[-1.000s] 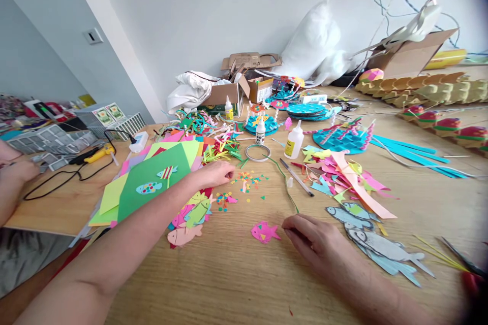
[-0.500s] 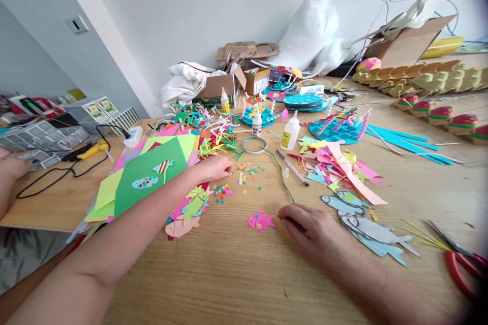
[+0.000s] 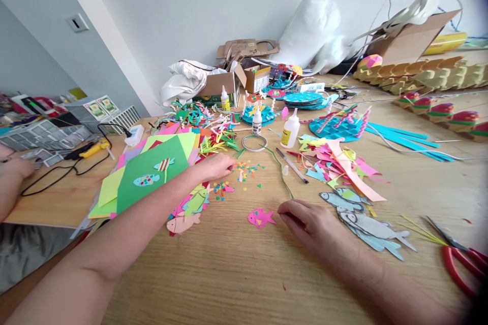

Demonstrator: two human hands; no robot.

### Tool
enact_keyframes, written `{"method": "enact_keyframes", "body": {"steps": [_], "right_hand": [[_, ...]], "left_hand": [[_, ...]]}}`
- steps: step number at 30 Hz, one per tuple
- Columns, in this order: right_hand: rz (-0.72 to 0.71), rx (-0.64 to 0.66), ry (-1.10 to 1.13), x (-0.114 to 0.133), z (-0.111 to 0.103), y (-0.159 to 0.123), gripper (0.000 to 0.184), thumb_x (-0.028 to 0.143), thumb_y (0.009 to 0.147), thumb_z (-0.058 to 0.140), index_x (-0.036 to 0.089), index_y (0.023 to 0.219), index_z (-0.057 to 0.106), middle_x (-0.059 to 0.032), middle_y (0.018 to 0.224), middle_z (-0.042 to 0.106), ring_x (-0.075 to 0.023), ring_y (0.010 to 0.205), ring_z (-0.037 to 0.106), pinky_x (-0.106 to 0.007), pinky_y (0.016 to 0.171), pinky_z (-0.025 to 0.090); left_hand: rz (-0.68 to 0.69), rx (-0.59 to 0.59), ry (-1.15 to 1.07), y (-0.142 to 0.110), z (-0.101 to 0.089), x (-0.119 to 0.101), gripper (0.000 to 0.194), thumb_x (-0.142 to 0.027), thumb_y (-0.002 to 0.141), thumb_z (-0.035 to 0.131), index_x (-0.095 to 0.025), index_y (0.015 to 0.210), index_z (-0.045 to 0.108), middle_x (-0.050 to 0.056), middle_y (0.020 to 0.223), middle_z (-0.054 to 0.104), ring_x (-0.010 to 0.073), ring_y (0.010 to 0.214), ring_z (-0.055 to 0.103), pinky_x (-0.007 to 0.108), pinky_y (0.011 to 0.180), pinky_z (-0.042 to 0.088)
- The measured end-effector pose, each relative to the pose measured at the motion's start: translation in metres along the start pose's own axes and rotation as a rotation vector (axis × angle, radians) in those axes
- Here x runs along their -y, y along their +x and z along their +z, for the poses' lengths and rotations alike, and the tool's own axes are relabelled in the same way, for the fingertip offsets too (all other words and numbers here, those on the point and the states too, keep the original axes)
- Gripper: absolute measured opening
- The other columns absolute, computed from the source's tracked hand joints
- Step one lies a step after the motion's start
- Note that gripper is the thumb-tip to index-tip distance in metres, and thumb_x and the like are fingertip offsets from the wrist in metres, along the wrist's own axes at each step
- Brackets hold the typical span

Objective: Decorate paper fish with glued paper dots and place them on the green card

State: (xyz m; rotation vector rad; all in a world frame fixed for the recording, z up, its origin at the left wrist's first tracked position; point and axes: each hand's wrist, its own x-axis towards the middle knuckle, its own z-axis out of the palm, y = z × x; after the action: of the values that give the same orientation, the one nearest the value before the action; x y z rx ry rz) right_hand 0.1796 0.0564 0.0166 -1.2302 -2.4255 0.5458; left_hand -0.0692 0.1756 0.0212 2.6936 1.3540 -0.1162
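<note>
My left hand (image 3: pixel 217 165) reaches to the edge of a scatter of tiny coloured paper bits (image 3: pixel 249 167). Its fingers are closed together at the bits; whatever lies between them is too small to make out. A pink paper fish (image 3: pixel 261 217) with small coloured pieces on it lies flat on the table. Just right of its tail, my right hand (image 3: pixel 305 218) rests with fingers curled and pressed together, their contents hidden. A thin green strand (image 3: pixel 282 175) runs down to the knuckles of that hand. More cut paper fish (image 3: pixel 196 200) lie beside my left forearm.
Glue bottles (image 3: pixel 291 129), a roll of tape (image 3: pixel 254 143) and a pen (image 3: pixel 292 165) lie beyond my hands. Grey-blue paper fish (image 3: pixel 371 226) and red-handled scissors (image 3: pixel 459 264) are at right. Coloured sheets (image 3: pixel 129 193) lie at left. Another person's hand (image 3: pixel 17 170) shows far left.
The view has shifted slightly. Both hands stay in nearly the same places, the left at the paper bits and the right beside the pink fish.
</note>
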Motion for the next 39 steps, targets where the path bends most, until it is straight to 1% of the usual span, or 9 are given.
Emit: {"method": "enact_keyframes", "body": {"steps": [4, 10, 14, 19, 24, 27, 31, 34, 39], "right_hand": [[-0.004, 0.005, -0.004, -0.001, 0.001, 0.0, 0.023, 0.022, 0.084, 0.033, 0.018, 0.079, 0.056, -0.0037, 0.074, 0.061, -0.0127, 0.065, 0.056, -0.024, 0.059, 0.041], [0.007, 0.029, 0.02, 0.0, 0.001, -0.001, 0.024, 0.023, 0.085, 0.032, 0.019, 0.08, 0.055, -0.0031, 0.075, 0.06, -0.0127, 0.067, 0.056, -0.024, 0.06, 0.041], [0.0, 0.02, 0.025, -0.001, 0.001, 0.0, 0.023, 0.022, 0.085, 0.033, 0.019, 0.079, 0.055, -0.003, 0.074, 0.06, -0.0124, 0.065, 0.055, -0.024, 0.059, 0.041], [-0.01, 0.002, 0.023, -0.002, 0.002, 0.001, 0.023, 0.021, 0.084, 0.033, 0.019, 0.078, 0.055, -0.0032, 0.072, 0.061, -0.0124, 0.064, 0.055, -0.024, 0.057, 0.039], [0.0, 0.022, 0.002, -0.002, 0.002, 0.001, 0.023, 0.022, 0.084, 0.033, 0.019, 0.079, 0.055, -0.0026, 0.074, 0.06, -0.0123, 0.065, 0.055, -0.024, 0.059, 0.039], [0.012, 0.036, 0.006, -0.001, 0.002, 0.001, 0.023, 0.022, 0.085, 0.033, 0.019, 0.079, 0.055, -0.0023, 0.074, 0.06, -0.0125, 0.066, 0.055, -0.024, 0.059, 0.039], [0.021, 0.05, 0.013, 0.0, 0.002, 0.0, 0.023, 0.023, 0.085, 0.033, 0.019, 0.08, 0.055, -0.0023, 0.075, 0.06, -0.0127, 0.066, 0.055, -0.024, 0.06, 0.039], [0.025, 0.057, 0.021, 0.0, 0.002, -0.001, 0.024, 0.023, 0.085, 0.033, 0.019, 0.079, 0.055, -0.0023, 0.074, 0.06, -0.0127, 0.066, 0.054, -0.024, 0.06, 0.039], [0.025, 0.052, 0.025, -0.001, 0.003, 0.0, 0.025, 0.023, 0.085, 0.032, 0.019, 0.08, 0.056, -0.0026, 0.074, 0.06, -0.0128, 0.067, 0.055, -0.024, 0.06, 0.039]], "left_hand": [[-0.002, -0.009, -0.058, -0.001, -0.003, 0.002, 0.011, -0.013, 0.068, 0.046, -0.016, 0.069, 0.056, 0.0, 0.067, 0.057, 0.0121, 0.062, 0.05, 0.02, 0.054, 0.032], [-0.054, -0.018, -0.156, -0.002, -0.013, 0.005, 0.007, -0.013, 0.066, 0.046, -0.015, 0.064, 0.053, -0.003, 0.061, 0.053, 0.009, 0.057, 0.047, 0.017, 0.05, 0.032], [-0.082, -0.031, -0.182, -0.001, -0.013, 0.006, 0.008, -0.009, 0.064, 0.046, -0.015, 0.064, 0.052, -0.003, 0.06, 0.052, 0.0086, 0.056, 0.046, 0.017, 0.049, 0.032], [-0.056, -0.03, -0.175, 0.003, -0.008, 0.009, 0.012, -0.008, 0.064, 0.048, -0.016, 0.07, 0.055, -0.004, 0.065, 0.055, 0.009, 0.06, 0.049, 0.017, 0.053, 0.034], [-0.027, -0.011, -0.118, 0.003, -0.011, 0.011, 0.015, -0.007, 0.065, 0.048, -0.016, 0.068, 0.06, -0.001, 0.068, 0.059, 0.0113, 0.065, 0.051, 0.019, 0.059, 0.036], [-0.013, -0.032, -0.076, 0.001, -0.012, 0.009, 0.015, -0.007, 0.066, 0.048, -0.016, 0.067, 0.06, 0.001, 0.072, 0.057, 0.0129, 0.069, 0.051, 0.021, 0.062, 0.036], [-0.011, -0.083, -0.043, -0.001, -0.01, 0.006, 0.013, -0.01, 0.068, 0.047, -0.016, 0.069, 0.059, 0.003, 0.076, 0.054, 0.0137, 0.07, 0.049, 0.022, 0.06, 0.035], [-0.015, -0.124, -0.034, 0.0, -0.008, 0.006, 0.01, -0.012, 0.069, 0.046, -0.015, 0.066, 0.055, 0.002, 0.072, 0.052, 0.0132, 0.066, 0.047, 0.022, 0.058, 0.033], [-0.027, -0.159, -0.058, 0.003, -0.002, 0.008, 0.006, -0.013, 0.067, 0.045, -0.016, 0.063, 0.05, -0.002, 0.058, 0.047, 0.0103, 0.054, 0.042, 0.021, 0.049, 0.028]]}}
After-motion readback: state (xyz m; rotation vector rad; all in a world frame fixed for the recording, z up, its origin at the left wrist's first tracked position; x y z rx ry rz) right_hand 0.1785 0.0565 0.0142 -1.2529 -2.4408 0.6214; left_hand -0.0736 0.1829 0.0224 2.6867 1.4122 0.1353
